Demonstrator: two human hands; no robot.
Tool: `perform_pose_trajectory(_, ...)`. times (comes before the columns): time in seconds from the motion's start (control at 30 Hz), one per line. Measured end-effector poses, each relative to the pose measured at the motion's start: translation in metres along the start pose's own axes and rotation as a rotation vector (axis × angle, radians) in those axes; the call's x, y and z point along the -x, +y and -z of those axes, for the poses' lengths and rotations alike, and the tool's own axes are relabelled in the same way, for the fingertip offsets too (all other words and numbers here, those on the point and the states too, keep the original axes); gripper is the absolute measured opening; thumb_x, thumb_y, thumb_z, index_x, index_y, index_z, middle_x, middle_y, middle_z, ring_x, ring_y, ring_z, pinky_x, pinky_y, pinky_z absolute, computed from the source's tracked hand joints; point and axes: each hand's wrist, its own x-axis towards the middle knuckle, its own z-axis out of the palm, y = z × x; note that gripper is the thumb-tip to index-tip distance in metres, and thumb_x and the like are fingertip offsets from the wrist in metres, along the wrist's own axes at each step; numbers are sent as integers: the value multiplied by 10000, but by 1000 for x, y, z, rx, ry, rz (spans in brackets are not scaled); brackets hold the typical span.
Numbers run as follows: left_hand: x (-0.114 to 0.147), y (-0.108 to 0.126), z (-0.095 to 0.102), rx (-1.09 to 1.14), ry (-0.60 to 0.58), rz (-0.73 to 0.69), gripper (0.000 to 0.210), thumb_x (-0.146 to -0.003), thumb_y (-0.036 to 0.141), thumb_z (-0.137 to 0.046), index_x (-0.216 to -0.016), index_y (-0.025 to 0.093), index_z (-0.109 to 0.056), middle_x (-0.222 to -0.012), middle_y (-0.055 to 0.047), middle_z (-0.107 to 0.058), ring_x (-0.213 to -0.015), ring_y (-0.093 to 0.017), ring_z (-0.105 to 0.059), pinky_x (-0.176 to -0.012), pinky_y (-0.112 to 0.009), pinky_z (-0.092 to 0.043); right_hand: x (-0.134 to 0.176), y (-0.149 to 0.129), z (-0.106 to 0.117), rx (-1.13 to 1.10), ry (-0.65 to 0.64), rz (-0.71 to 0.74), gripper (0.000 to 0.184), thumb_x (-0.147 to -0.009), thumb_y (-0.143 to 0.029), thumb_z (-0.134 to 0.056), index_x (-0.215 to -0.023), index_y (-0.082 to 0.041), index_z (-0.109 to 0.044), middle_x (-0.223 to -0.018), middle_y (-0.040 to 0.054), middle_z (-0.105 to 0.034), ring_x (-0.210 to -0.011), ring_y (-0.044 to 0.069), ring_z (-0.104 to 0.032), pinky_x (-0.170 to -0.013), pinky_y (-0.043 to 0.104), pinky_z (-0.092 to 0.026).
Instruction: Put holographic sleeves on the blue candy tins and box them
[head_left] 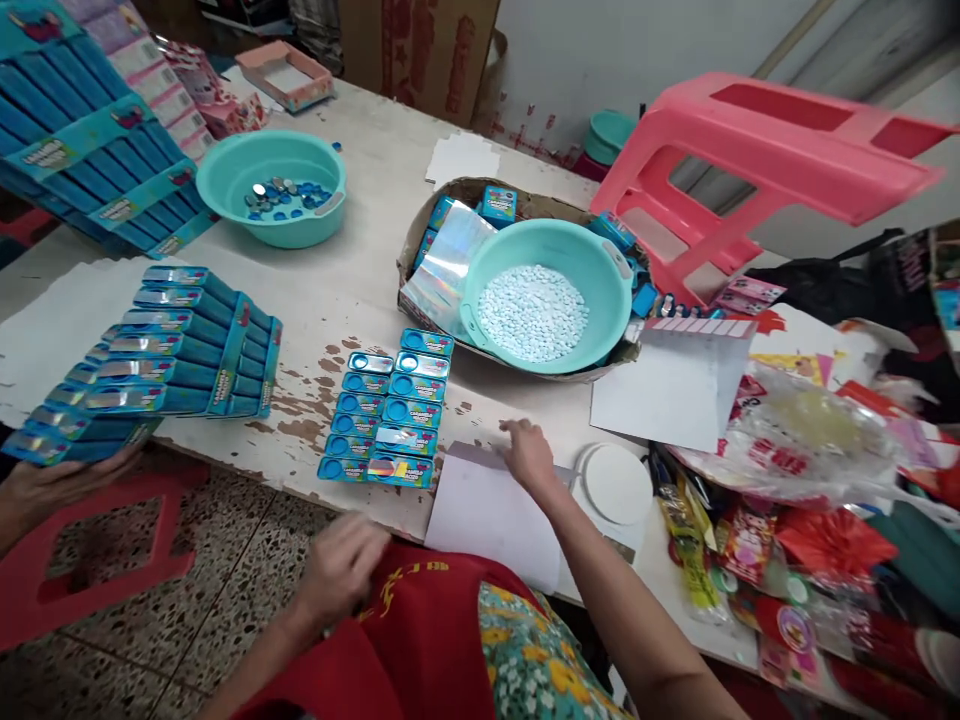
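My left hand (pixel 346 562), slightly blurred, is closed in front of the table edge, near my red apron (pixel 427 630); whatever its curled fingers hold, if anything, is hidden. Over a white sheet of paper (pixel 495 510) hovers my right hand (pixel 531 458), forefinger stretched out to the left and nothing visible in it. Two columns of small blue tins (pixel 384 410) with round recesses lie to the left of it. Beyond it, a turquoise basin (pixel 616 300) of small pale candies (pixel 534 312) sits on a cardboard box (pixel 412 240) with blue packs in it.
Another person's hand (pixel 105 470) supports a stack of blue packs (pixel 187 340) at the left. A second turquoise basin (pixel 262 225) holds blue and silvery pieces. A pink stool (pixel 750 140) lies tipped at the back right. White round lids (pixel 616 482) and wrapped sweets (pixel 750 540) lie rightward.
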Motion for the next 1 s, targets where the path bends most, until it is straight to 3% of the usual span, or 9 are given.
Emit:
perform_pose_trajectory(0.07, -5, 15, -17, 43, -289, -132, 268, -882, 330, -401, -809, 278, -654, -792, -35, -650, -783, -191, -570, -760, -337, -464, 15, 17, -24, 170, -140, 36, 463, -612, -277, -741, -1034, -211, -562, -1118, 129, -531, -1010, 300, -467, -756, 385, -391)
perform_pose_trajectory(0.13, -22, 28, -42, 49, -377, -186, 304, -902, 303, -362, -1107, 274, -585, -1126, -51, -608, -1048, -188, -533, -919, -333, -425, 35, 24, -47, 213, -148, 85, 653, -553, -289, -788, -1139, -230, -506, -1212, 125, -472, -1066, 310, -429, -799, 402, -377)
perform_pose_trajectory(0.2, -47, 35, -72, -23, -324, -188, 411, -900, 275, -355, -1303, 237, -428, -1384, -79, -412, -1275, -208, -359, -1053, -371, -313, 50, 27, -63, 192, -111, 114, 662, -575, -297, -781, -1161, -232, -479, -1178, 106, -481, -1051, 288, -427, -818, 394, -368)
perform_pose_trajectory(0.27, -73, 33, -103, -140, -241, -113, 469, -873, 197, -374, -1342, 180, -369, -1448, -120, -303, -1341, -244, -249, -1088, -421, -241, 59, 31, -68, 154, -72, 103, 525, -639, -289, -743, -1100, -220, -503, -1082, 83, -513, -998, 259, -440, -808, 371, -368)
perform_pose_trajectory(0.4, -110, 17, -140, -283, -159, 118, 349, -830, 100, -379, -1150, 101, -520, -1242, -193, -501, -1219, -289, -404, -1010, -452, -310, 60, 47, -62, 92, -34, 74, 242, -731, -250, -668, -934, -191, -549, -960, 62, -533, -926, 229, -446, -788, 346, -371)
perform_pose_trajectory(0.5, -119, 6, -145, -192, -111, 212, 240, -844, 114, -370, -978, 112, -569, -1029, -161, -603, -1038, -254, -537, -904, -395, -397, 60, 50, -59, 69, 1, 107, 199, -783, -240, -609, -973, -194, -573, -977, 73, -537, -938, 237, -441, -802, 361, -373)
perform_pose_trajectory(0.63, -122, 2, -144, -116, -66, 253, 258, -834, 90, -378, -1041, 131, -526, -971, -119, -637, -916, -209, -590, -818, -336, -436, 62, 28, -72, -6, 64, 216, 396, -845, -276, -520, -1230, -191, -481, -1080, 112, -518, -964, 247, -446, -820, 381, -401)
perform_pose_trajectory(0.73, -122, 3, -146, -85, -28, 267, 242, -828, 94, -384, -1014, 137, -532, -957, -111, -644, -891, -207, -593, -804, -337, -439, 67, 9, -87, -46, 29, 303, 434, -860, -238, -473, -1287, -171, -435, -1122, 133, -513, -995, 246, -461, -842, 387, -426)
perform_pose_trajectory(1.0, -123, 2, -146, 3, 7, 271, 228, -806, 74, -394, -942, 161, -554, -900, -76, -644, -863, -186, -587, -799, -333, -438, 77, 9, -80, -122, 41, 359, 287, -850, -204, -476, -1126, -180, -551, -1163, 131, -508, -1066, 245, -469, -888, 411, -438)
